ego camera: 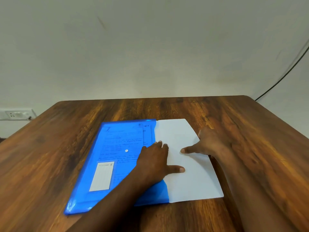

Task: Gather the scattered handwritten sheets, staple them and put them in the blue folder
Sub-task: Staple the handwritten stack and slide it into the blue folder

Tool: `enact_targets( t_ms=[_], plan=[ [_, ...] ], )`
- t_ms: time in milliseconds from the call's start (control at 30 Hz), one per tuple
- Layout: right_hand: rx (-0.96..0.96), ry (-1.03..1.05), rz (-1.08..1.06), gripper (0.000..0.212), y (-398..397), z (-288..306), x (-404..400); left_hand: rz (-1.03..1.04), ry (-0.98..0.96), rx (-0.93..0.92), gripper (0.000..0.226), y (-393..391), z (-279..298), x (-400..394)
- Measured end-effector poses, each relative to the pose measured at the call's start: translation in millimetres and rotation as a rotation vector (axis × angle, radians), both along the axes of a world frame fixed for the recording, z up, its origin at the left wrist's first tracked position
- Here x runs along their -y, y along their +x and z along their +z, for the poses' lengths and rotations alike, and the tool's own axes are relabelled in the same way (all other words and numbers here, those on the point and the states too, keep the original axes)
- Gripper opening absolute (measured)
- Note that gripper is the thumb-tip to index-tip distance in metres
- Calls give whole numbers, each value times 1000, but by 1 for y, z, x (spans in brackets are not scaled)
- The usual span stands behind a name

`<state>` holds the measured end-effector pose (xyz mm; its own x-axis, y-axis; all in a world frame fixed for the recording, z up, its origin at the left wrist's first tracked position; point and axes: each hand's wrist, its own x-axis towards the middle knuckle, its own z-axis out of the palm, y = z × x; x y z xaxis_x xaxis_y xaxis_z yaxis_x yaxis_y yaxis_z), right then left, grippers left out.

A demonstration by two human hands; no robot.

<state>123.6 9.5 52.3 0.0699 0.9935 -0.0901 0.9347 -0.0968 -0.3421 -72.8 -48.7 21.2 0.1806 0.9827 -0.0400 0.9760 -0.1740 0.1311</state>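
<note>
A translucent blue folder [110, 164] lies flat on the wooden table [250, 131], with a white label and a white snap button on its front. Handwritten sheets show through the blue plastic. The white sheets [192, 181] stick out of the folder's right side, about half their width exposed, blank side up. My left hand [153, 163] rests flat across the folder's edge and the paper, thumb stretched onto the sheet. My right hand [207, 144] lies on the paper's right edge, thumb pointing left on the sheet. No stapler is in view.
The table ends at a pale wall behind. A black cable [284, 76] hangs down the wall at the right. A white wall socket [15, 114] sits low at the far left. Bare wood surrounds the folder on all sides.
</note>
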Motion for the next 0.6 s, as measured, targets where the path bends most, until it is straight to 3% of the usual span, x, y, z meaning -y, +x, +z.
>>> enact_targets(
  t_ms=[233,467,600],
  plan=[
    [104,-4,2,74,2,4,10,259,109,-185,82,13,5,-21],
    [89,-81,-53,79,-5,8,16,429,84,-160,89,15,6,-59],
    [69,-131,-13,78,-13,6,22,377,165,-51,73,7,13,-63]
  ],
)
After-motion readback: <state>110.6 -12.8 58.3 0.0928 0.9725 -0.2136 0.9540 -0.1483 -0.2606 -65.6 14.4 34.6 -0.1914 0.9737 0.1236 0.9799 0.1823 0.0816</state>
